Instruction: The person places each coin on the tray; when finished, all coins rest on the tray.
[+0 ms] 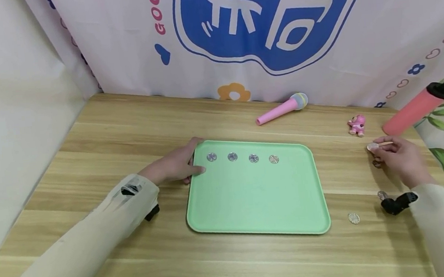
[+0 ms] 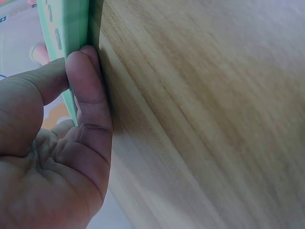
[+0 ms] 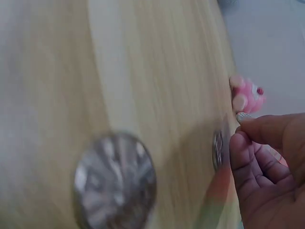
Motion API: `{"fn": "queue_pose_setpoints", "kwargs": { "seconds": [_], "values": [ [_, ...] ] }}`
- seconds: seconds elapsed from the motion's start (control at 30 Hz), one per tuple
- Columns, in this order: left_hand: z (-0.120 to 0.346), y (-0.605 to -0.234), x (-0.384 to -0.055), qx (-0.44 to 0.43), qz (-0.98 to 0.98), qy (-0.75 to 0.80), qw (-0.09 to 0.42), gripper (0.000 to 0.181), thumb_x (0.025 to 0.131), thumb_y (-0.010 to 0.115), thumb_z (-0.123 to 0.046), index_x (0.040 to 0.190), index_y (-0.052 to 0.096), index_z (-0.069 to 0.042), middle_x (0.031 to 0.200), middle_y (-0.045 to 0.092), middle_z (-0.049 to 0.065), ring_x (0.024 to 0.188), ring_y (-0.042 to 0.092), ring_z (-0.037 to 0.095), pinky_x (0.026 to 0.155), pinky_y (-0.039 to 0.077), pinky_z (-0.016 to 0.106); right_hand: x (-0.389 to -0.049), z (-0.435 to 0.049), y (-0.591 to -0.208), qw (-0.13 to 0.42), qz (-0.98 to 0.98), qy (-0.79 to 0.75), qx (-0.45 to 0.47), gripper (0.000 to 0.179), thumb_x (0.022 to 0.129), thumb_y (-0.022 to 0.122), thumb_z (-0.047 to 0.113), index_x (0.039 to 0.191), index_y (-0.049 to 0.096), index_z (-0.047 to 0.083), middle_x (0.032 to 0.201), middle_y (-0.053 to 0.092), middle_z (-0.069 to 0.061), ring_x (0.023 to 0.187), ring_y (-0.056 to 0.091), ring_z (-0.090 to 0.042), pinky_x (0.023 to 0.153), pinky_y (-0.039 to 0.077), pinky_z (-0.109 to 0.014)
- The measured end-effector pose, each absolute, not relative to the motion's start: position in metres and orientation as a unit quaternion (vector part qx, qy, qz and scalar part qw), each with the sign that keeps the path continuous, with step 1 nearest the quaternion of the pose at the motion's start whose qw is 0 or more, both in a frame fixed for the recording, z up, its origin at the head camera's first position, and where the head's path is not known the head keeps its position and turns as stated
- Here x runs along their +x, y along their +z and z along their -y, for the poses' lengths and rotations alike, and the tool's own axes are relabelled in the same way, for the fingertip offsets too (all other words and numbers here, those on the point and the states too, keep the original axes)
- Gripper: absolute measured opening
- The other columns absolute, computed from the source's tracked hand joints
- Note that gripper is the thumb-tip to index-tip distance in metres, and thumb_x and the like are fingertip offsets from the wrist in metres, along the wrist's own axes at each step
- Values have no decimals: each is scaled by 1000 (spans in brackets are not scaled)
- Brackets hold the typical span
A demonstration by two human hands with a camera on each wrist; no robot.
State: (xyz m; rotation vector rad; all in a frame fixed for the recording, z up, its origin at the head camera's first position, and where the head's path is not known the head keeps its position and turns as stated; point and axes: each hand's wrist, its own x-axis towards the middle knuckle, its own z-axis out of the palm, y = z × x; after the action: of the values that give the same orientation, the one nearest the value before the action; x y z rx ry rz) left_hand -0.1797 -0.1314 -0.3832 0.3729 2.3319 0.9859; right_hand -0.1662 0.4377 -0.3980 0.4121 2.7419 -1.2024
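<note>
On the table lies a mint-green tray (image 1: 256,198), with a row of several silver coins (image 1: 232,157) along its far side. My left hand (image 1: 177,161) grips the tray's left edge, thumb at the rim; the left wrist view shows the fingers (image 2: 90,90) curled against the tray's side. Right of the tray, my right hand (image 1: 403,160) pinches a silver coin (image 1: 372,146) between thumb and fingertips, just above the table. Below it rests another coin (image 1: 377,164). Two more, a coin (image 1: 382,195) by the wrist and a coin (image 1: 354,218) nearer the tray, lie flat.
Behind the tray lies a pink toy microphone (image 1: 280,110). A small pink figurine (image 1: 356,125) stands beyond my right hand, near a coral-red cylinder with a black top (image 1: 414,111). A printed cloth (image 1: 123,54) hangs along the table's back edge.
</note>
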Motion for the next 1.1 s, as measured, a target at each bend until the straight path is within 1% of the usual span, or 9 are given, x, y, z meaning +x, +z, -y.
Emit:
{"fn": "queue_pose_setpoints", "kwargs": {
  "seconds": [0.1,0.3,0.4,0.53,0.7,0.77,0.9,1.1],
  "values": [
    [132,-384,-180,138,-872,372,287,77,105,63,-12,165,15,-11,81,58,10,63,61,18,62,56,30,-165,-422,-396,63,-909,-399,106,32,107,61,26,129,56,3,84,65,29,78,65,5,68,59,-19],
    [132,-386,-181,139,-869,377,290,77,105,63,-12,165,15,-11,81,58,10,63,61,18,62,56,30,-164,-385,-392,59,-898,-436,10,30,104,65,12,129,56,-2,92,69,26,84,69,4,73,60,-16],
    [133,-387,-182,138,-868,379,290,78,105,63,-12,166,15,-12,81,58,10,63,61,18,62,56,30,-164,-364,-388,61,-899,-433,-35,30,103,66,11,128,59,-4,95,70,21,86,70,1,74,61,-17],
    [133,-387,-182,139,-868,379,291,78,105,64,-13,166,15,-12,81,59,10,63,61,18,62,56,30,-163,-338,-383,68,-900,-424,-77,27,103,66,10,125,63,-4,99,72,10,86,70,-3,75,61,-19],
    [133,-386,-181,138,-867,380,290,78,104,64,-13,166,15,-12,79,58,9,63,61,18,62,56,30,-161,-309,-378,79,-904,-404,-115,22,102,67,11,121,67,0,103,70,-12,85,66,-5,72,59,-20],
    [134,-386,-181,138,-867,382,290,78,104,64,-12,166,15,-12,79,57,9,63,61,18,62,56,30,-162,-300,-377,77,-908,-390,-132,19,102,68,10,120,68,2,103,71,-16,85,65,-6,72,57,-19],
    [134,-385,-181,138,-866,384,289,78,104,64,-12,165,16,-12,79,56,9,63,61,18,62,56,30,-163,-287,-377,74,-920,-352,-157,16,101,68,8,117,70,6,103,73,-14,86,63,-10,71,55,-18],
    [135,-384,-181,137,-867,382,290,78,104,64,-12,166,15,-13,79,57,9,63,61,18,62,56,30,-162,-276,-384,82,-932,-309,-173,14,100,68,4,114,71,7,97,73,-10,85,65,-17,71,56,-21]
  ]
}}
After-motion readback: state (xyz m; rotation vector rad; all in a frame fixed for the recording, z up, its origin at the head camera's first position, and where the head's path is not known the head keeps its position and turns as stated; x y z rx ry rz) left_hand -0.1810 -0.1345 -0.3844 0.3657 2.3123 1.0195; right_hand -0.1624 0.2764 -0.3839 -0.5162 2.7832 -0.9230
